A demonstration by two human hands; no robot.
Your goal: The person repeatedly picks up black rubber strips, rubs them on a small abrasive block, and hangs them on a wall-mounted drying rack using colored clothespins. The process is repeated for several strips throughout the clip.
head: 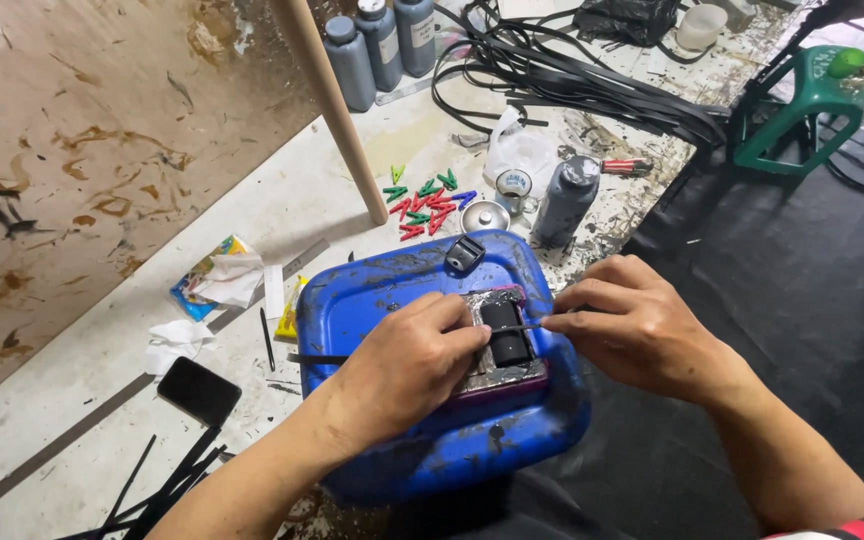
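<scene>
Now the left hand (pixel 407 365) presses a small black block (pixel 508 332) on the blue canister (pixel 382 300), fingers curled. At three o'clock, the right hand (pixel 632 325) pinches a thin black strip (pixel 522 327) across it.

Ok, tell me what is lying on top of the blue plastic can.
On the blue plastic can lies a grey, smeared slab with a black block on it. The left hand presses there, hiding the slab's left part; the right hand holds a thin tool.

A blue jerrycan (pixel 392 300) smeared black carries a black strip (pixel 508 335) on a seemingly purple-edged plate (pixel 512 385); clothespins (pixel 427 203) red, green, blue.
</scene>
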